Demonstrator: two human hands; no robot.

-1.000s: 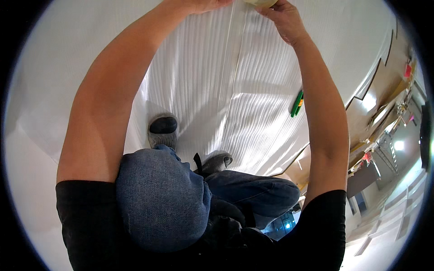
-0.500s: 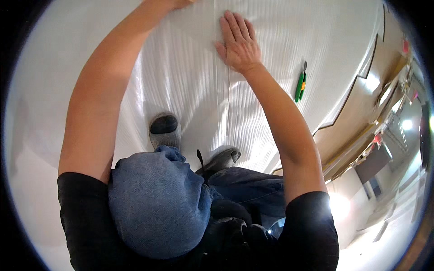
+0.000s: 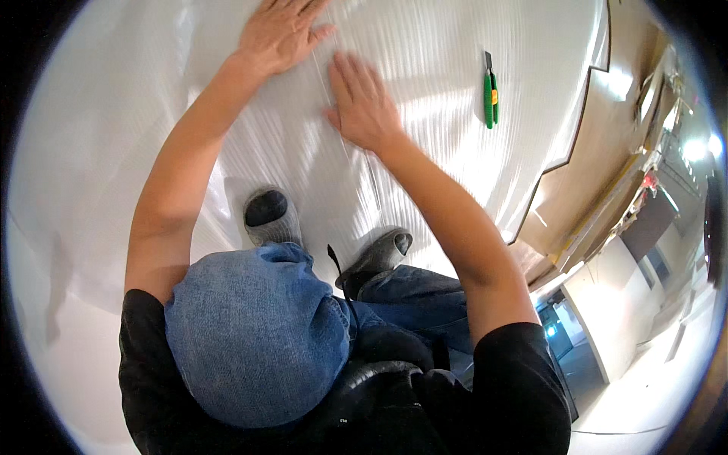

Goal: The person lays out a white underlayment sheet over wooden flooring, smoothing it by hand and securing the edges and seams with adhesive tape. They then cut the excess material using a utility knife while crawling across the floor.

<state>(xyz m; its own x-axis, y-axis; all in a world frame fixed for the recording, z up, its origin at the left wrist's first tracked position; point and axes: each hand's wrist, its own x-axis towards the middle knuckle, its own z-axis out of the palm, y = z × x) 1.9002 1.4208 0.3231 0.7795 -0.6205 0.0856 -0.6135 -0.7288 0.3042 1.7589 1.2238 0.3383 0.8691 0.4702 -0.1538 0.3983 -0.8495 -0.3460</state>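
White ribbed sheeting (image 3: 425, 91) covers the floor beneath me, with a thin seam line running through it between my feet and hands. My left hand (image 3: 279, 36) lies on it near the top edge of the view, fingers stretched out and partly cut off by the frame. Just right of it and closer to me, my right hand (image 3: 364, 102) is spread over the sheet beside the seam, slightly blurred. Neither hand holds anything. A green utility knife (image 3: 491, 95) with a yellow part and a dark blade end rests on the sheeting to the right of my right hand.
Brown wood-look floor planks (image 3: 569, 189) with a stepped edge border the sheeting on the right. Beyond them lie long boards and clutter, then a bright room with a doorway (image 3: 565, 334). My grey-and-black shod feet (image 3: 265, 212) stand on the sheet, below my bent knee.
My left hand has come further into view, and my right hand has moved left toward it. The view has shifted, so the knife appears higher and more to the left.
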